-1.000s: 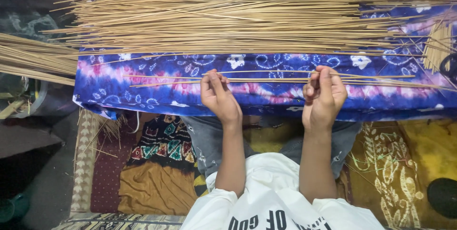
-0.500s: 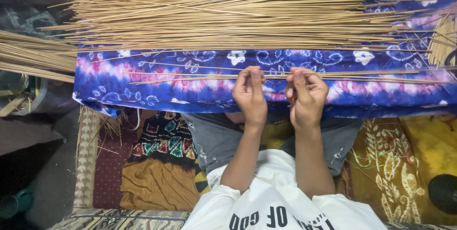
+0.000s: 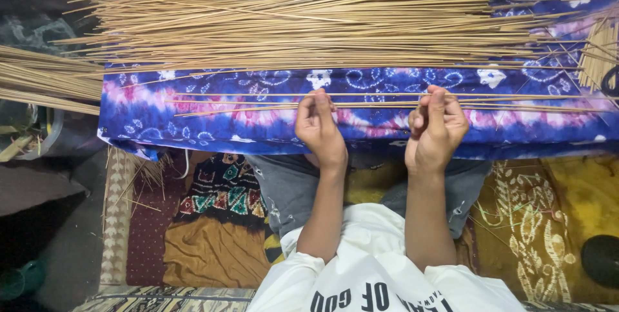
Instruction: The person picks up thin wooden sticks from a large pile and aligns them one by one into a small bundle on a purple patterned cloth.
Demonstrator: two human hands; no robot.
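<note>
Far left: loose bundle of sticks (image 3: 39,80) jutting in over the dark floor, clear of both hands.
Cloth: blue-and-pink tie-dye cloth (image 3: 193,125) spread flat across the lap.
Big pile: thin tan sticks (image 3: 309,15) heaped lengthwise on the far half of cloth.
Few sticks (image 3: 258,102): separate from pile, lying crosswise on cloth, running through both hands.
Left hand (image 3: 319,128): fingers curled, tips pinched on few sticks, palm facing up toward camera.
Right hand (image 3: 435,128): fingers likewise curled shut, pinching same few sticks further along; sticks extend past it rightward.
Below: patterned mats (image 3: 219,189) under knees.
</note>
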